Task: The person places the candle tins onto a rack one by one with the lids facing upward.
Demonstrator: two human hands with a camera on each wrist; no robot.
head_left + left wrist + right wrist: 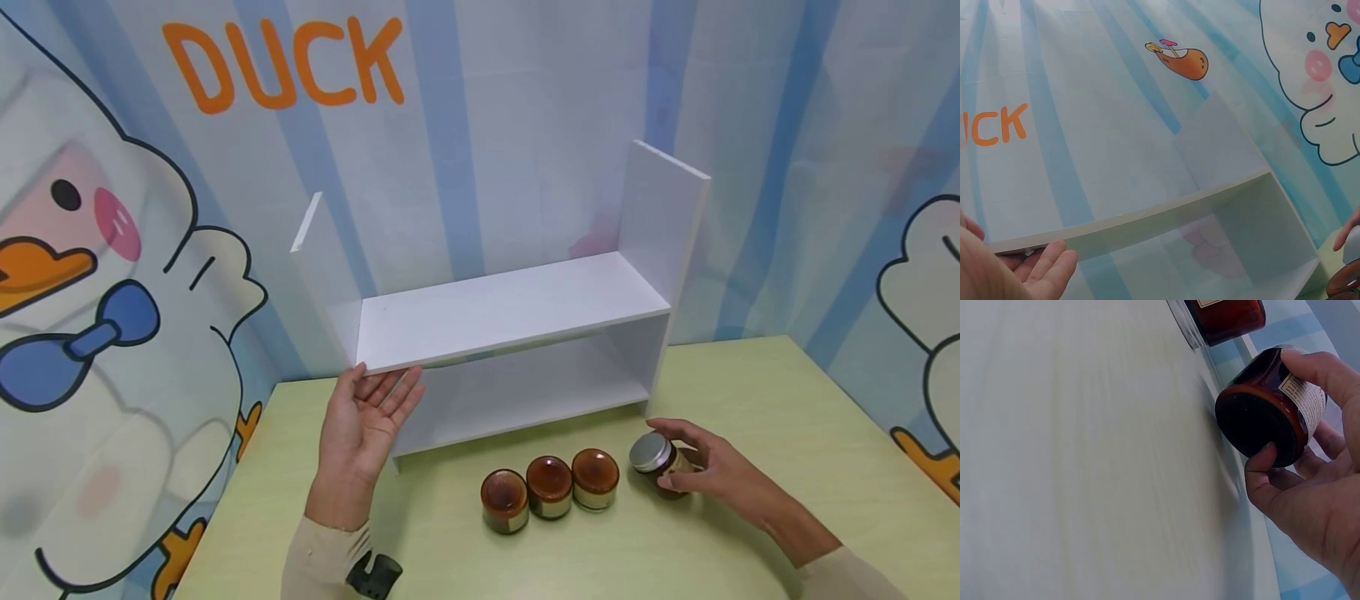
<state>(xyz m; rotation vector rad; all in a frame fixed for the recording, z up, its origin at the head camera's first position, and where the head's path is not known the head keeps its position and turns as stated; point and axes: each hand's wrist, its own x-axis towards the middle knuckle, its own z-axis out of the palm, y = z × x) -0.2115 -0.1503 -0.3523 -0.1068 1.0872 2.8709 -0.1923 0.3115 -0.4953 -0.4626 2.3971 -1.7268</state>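
Observation:
In my right hand [712, 467] an amber glass jar [660, 462] with a silver lid and a paper label is gripped between thumb and fingers. It tilts, and its dark base [1257, 425] shows in the right wrist view, close over the table. My left hand [367, 417] is palm up at the white shelf unit [510, 312], its fairly straight fingers touching the underside of the middle board's front edge [1122, 219] near the left corner. Three more amber jars [550, 483] stand upside down in a row in front of the unit, left of the held jar.
The shelf unit has upright side panels, the right one [663, 217] rising well above the middle board. A lower board [517, 396] lies beneath it. Behind the pale green table [750, 392] hangs a blue-striped backdrop [510, 125] with duck drawings.

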